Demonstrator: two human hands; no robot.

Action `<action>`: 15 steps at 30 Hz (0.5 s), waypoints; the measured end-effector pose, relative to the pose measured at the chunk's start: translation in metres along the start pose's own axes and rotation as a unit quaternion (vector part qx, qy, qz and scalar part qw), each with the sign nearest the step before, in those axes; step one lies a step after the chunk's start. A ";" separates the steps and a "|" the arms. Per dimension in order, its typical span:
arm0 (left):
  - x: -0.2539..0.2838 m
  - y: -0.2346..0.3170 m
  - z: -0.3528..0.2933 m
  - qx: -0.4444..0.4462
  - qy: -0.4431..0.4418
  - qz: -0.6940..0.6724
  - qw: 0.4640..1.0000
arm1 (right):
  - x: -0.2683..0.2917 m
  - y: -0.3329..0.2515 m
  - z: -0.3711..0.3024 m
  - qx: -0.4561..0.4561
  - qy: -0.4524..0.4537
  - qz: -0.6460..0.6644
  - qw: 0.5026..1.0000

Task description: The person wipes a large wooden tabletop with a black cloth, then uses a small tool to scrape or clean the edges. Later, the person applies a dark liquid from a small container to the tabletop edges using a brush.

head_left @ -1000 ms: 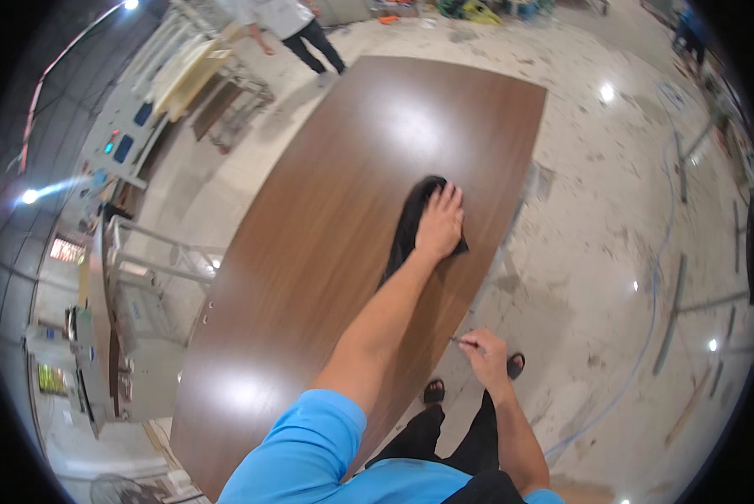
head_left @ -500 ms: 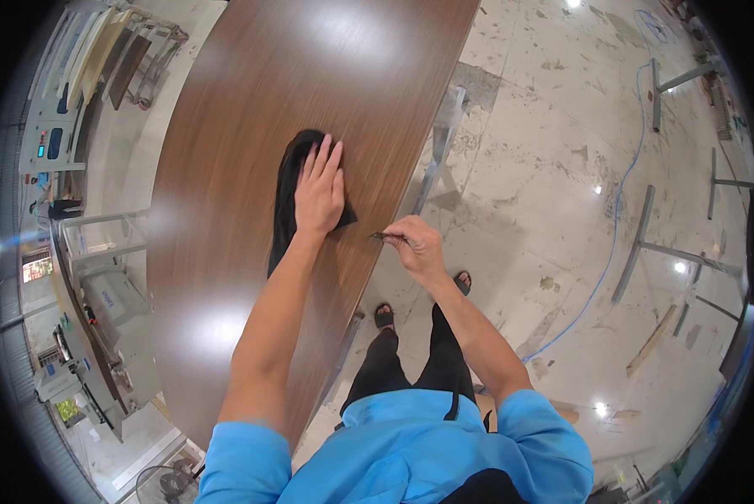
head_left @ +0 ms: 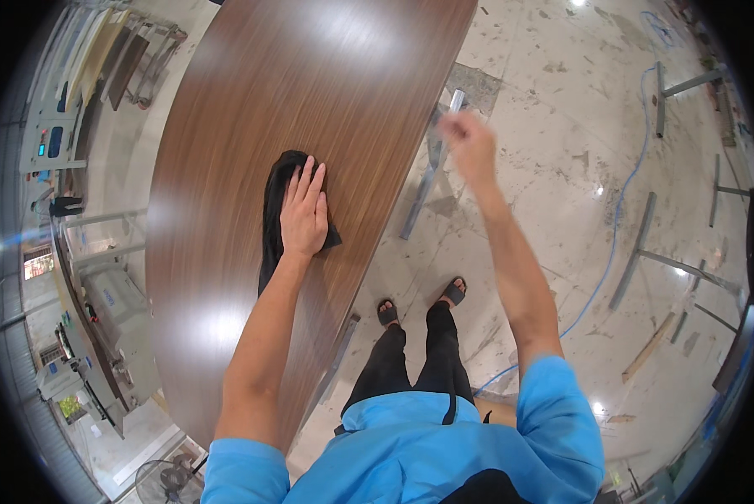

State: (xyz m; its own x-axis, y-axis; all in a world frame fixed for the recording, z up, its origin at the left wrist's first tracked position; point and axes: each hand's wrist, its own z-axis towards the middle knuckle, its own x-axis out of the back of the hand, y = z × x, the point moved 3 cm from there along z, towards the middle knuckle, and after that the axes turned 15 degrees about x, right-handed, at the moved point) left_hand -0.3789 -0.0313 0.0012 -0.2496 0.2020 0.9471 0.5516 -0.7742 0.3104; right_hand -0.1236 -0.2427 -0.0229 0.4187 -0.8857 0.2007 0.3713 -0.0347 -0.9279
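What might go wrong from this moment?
The left hand rests on the black cloth; any trapped grit might scratch the brown tabletop. The right hand, blurred near the tabletop's edge, might knock it. The blue hose across the floor could catch a sandalled foot.

The bench (head_left: 226, 151) is a long, smooth, brown wood-grain top, its grain running lengthwise and its left edge bowing outward; its far end passes out of view. The surface is glossy: one white glare (head_left: 352, 34) spreads over its far part, and another white glare (head_left: 209, 326) sits beside the left edge toward the near end. Directly on the top lies a black cloth (head_left: 274, 217), somewhat closer to the right edge than to the left. It is long and rumpled, stretched roughly along the bench, with one pointed corner turned toward the right edge; its middle is partly hidden.
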 end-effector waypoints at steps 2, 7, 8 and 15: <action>0.000 0.000 0.000 0.007 -0.001 0.005 1.000 | -0.030 -0.034 -0.066 0.057 -0.193 0.038 0.979; 0.001 0.001 0.000 0.012 0.002 -0.004 1.000 | -0.067 -0.065 -0.134 0.176 -0.226 0.094 0.954; 0.000 0.001 0.000 0.013 -0.005 -0.006 1.000 | -0.066 -0.059 -0.123 0.170 -0.205 0.094 0.959; 0.003 0.001 -0.001 0.022 -0.020 -0.010 1.000 | -0.020 -0.005 0.011 0.070 -0.119 0.014 0.990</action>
State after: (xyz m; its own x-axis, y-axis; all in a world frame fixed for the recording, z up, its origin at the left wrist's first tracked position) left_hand -0.3799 -0.0327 0.0040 -0.2295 0.2419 0.9428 0.5808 -0.7433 0.3321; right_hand -0.1247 -0.2196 -0.0188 0.6072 -0.7510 0.2595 0.4609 0.0670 -0.8849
